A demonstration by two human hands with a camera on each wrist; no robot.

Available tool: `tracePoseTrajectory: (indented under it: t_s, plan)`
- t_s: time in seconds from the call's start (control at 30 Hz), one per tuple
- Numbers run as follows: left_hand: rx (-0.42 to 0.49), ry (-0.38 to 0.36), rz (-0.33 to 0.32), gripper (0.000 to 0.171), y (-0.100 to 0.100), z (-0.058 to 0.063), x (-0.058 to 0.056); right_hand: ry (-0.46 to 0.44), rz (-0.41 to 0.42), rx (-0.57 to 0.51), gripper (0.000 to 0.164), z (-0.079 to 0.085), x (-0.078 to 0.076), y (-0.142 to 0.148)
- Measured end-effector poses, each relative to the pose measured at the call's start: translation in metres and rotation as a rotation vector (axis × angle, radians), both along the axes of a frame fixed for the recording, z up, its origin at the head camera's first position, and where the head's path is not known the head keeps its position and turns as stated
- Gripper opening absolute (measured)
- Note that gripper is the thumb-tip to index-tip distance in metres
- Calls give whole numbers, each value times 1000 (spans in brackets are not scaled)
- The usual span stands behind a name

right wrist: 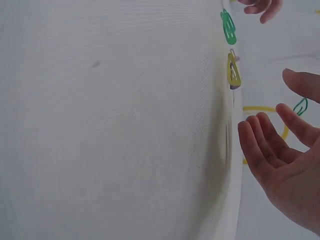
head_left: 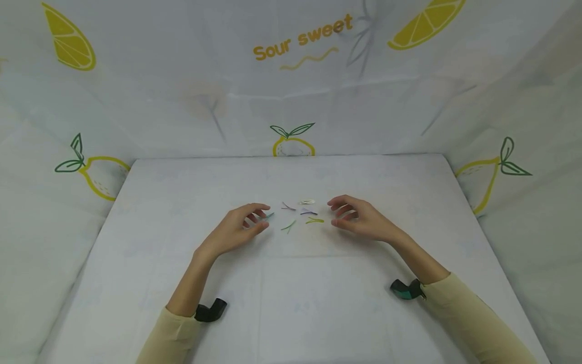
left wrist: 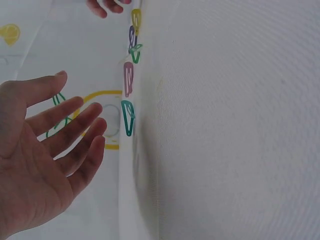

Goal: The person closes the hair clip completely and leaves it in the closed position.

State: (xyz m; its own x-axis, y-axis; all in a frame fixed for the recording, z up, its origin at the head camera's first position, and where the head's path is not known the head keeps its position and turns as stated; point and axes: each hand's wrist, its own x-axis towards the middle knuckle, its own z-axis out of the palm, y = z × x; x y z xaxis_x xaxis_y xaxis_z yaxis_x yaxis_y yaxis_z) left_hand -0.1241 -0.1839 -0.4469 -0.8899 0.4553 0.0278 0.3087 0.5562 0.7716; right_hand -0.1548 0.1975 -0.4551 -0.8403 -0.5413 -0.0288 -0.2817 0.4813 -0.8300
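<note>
Several small snap hair clips lie spread on the white table between the two hands. In the head view there is a teal clip [head_left: 270,215], a pinkish clip [head_left: 287,207], a green clip [head_left: 289,226], a white clip [head_left: 307,202], a violet clip [head_left: 309,213] and a yellow clip [head_left: 315,220]. My left hand [head_left: 241,225] hovers at the left of the group, fingertips close to the teal clip, holding nothing. On the opposite side my right hand [head_left: 361,220] has its relaxed fingers toward the yellow clip. Its palm shows bare in the right wrist view.
White cloth with lemon prints [head_left: 293,146] hangs behind and along both sides of the table [head_left: 300,303]. A dark camera mount [head_left: 211,310] sits at the left wrist, another mount [head_left: 406,289] at the right, both low over the tabletop.
</note>
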Motion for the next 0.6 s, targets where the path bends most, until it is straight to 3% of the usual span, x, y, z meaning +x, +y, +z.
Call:
tracePoseTrajectory:
  t_s: [0.6]
  plan:
    - [52,-109,-20,38,11,2,-1,-57,13,-34,46,3,-3,-6]
